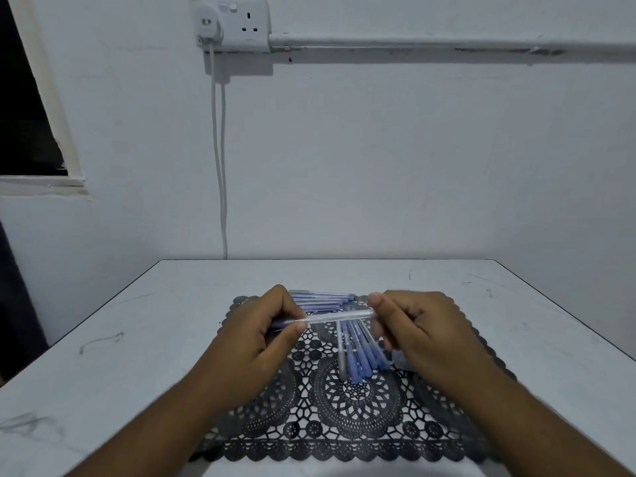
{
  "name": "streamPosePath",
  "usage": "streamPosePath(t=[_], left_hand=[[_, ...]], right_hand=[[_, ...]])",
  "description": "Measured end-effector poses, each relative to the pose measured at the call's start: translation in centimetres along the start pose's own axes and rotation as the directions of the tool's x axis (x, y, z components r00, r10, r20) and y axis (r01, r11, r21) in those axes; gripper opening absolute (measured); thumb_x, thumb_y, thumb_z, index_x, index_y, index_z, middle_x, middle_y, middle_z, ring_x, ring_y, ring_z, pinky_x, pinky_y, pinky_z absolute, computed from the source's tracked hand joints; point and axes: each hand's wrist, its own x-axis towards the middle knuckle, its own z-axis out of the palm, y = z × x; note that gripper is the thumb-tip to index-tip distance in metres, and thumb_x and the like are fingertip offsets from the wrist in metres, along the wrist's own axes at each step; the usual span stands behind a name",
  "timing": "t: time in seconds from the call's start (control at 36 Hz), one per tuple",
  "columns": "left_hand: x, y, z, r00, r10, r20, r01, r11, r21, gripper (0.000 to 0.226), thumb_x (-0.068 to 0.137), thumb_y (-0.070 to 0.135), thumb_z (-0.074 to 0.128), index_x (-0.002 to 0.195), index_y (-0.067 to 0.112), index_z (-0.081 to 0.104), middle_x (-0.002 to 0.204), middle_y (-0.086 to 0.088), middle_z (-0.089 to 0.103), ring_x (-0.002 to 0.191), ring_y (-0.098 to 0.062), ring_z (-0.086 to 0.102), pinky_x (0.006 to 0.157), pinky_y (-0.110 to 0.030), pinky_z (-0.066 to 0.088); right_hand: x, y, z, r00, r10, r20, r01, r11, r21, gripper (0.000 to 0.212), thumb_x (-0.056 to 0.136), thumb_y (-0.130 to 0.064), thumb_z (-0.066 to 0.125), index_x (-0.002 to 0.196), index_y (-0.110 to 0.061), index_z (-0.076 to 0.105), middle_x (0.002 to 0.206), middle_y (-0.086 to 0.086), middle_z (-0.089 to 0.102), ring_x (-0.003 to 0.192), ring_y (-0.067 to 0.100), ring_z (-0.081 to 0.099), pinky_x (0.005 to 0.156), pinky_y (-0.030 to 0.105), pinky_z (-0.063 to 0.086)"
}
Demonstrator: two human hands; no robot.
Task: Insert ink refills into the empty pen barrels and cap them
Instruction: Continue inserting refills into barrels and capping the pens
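**Desk:** What have you got, going from the left of the frame?

**Me:** My left hand sits left of centre, thumb and fingers pinching the bluish end of a clear plastic pen barrel that lies level across the middle. My right hand pinches its other end with thumb and forefinger. Whether a refill is already inside, I can't tell.

**Desk:** And the rest of the pens?

**Me:** A row of blue pens lies just above the barrel in the frame; a fan of blue and grey pens sits below it, centre frame. All of it rests on a black lace-pattern mat over the pale surface.

**Desk:** How will the barrel handle?

**Me:** Light and stiff, I'd judge, but smooth, so it could roll or slip between my fingertips. A thin refill would likely bend if pushed off-line. I'd grip the barrel near its open end, steady it there, and feed the refill straight along the axis.
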Motion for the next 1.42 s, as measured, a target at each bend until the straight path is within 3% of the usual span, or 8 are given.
streamPosePath(t=[0.08,0.22,0.42,0.56,0.81,1.03,1.14,1.42], left_hand=[[0.1,0.1,0.0,1.0,0.0,-0.023,0.001,0.999,0.038,0.012,0.099,0.039,0.058,0.093,0.029,0.057,0.074,-0.001,0.062,0.064,-0.02,0.055,0.06,-0.033,0.043],[0.1,0.1,-0.2,0.999,-0.018,-0.047,0.021,0.998,0.058,0.01,0.098,0.038,0.059,0.094,0.029,0.058,0.072,-0.001,0.064,0.064,-0.021,0.057,0.062,-0.034,0.046],[0.1,0.2,-0.2,0.999,0.035,-0.021,-0.033,0.996,0.081,0.016,0.097,0.048,0.052,0.094,0.032,0.056,0.077,0.002,0.064,0.067,-0.02,0.059,0.062,-0.04,0.046],[0.1,-0.2,-0.2,0.999,0.029,-0.044,-0.024,0.995,0.101,0.018,0.098,0.049,0.053,0.094,0.032,0.056,0.073,0.003,0.063,0.066,-0.019,0.057,0.064,-0.031,0.041],[0.2,0.1,-0.3,0.998,0.057,-0.035,-0.053,0.992,0.117,0.017,0.098,0.046,0.053,0.092,0.031,0.057,0.078,0.005,0.066,0.07,-0.019,0.062,0.066,-0.039,0.049],[0.6,-0.2,-0.7,0.995,0.099,-0.025,-0.088,0.954,0.288,0.016,0.098,0.044,0.058,0.104,0.034,0.07,0.094,0.021,0.069,0.087,-0.001,0.066,0.075,-0.03,0.052],[0.7,0.0,-0.8,0.983,0.18,-0.033,-0.155,0.912,0.379,0.02,0.1,0.042,0.054,0.099,0.03,0.069,0.086,0.018,0.065,0.081,-0.002,0.06,0.073,-0.029,0.047],[1.9,-0.6,-0.2,0.988,0.104,-0.112,-0.052,0.917,0.396,0.019,0.096,0.044,0.061,0.1,0.032,0.075,0.097,0.023,0.06,0.095,-0.002,0.057,0.079,-0.023,0.047]], right_hand=[[0.0,0.2,-0.1,1.0,0.022,-0.012,-0.021,0.999,0.025,0.051,0.1,-0.059,0.043,0.076,-0.024,0.071,0.069,0.001,0.07,0.056,0.007,0.063,0.057,0.023,0.049],[0.2,0.5,-0.3,0.999,-0.048,0.021,0.047,0.999,0.014,0.002,0.098,-0.031,0.067,0.096,-0.032,0.067,0.087,-0.008,0.07,0.072,0.021,0.068,0.066,0.039,0.055],[0.2,0.3,-0.2,0.998,-0.055,0.037,0.058,0.994,-0.091,0.043,0.099,-0.05,0.046,0.071,-0.019,0.058,0.065,0.002,0.061,0.057,0.007,0.054,0.054,0.013,0.038],[0.5,1.5,-0.6,0.99,-0.117,0.078,0.126,0.983,-0.13,0.016,0.1,-0.046,0.06,0.094,-0.032,0.065,0.081,-0.011,0.066,0.076,0.011,0.062,0.062,0.017,0.045],[0.4,1.5,-0.5,0.979,-0.019,0.205,0.016,1.0,0.016,0.028,0.105,-0.039,0.053,0.082,-0.024,0.061,0.07,0.008,0.055,0.064,0.005,0.048,0.063,0.026,0.04],[0.6,1.8,-0.8,0.977,-0.102,0.188,0.141,0.967,-0.211,0.032,0.106,-0.044,0.05,0.081,-0.026,0.06,0.073,-0.006,0.059,0.07,0.012,0.056,0.06,0.017,0.037],[0.5,1.4,-0.7,0.975,-0.022,0.222,0.026,1.0,-0.014,0.033,0.101,-0.046,0.049,0.079,-0.024,0.061,0.071,0.007,0.058,0.064,0.011,0.052,0.061,0.018,0.038],[0.8,1.5,-1.0,0.997,0.079,0.017,-0.079,0.996,0.037,0.041,0.095,-0.055,0.047,0.086,-0.02,0.066,0.055,-0.009,0.053,0.05,0.003,0.042,0.05,0.016,0.037]])
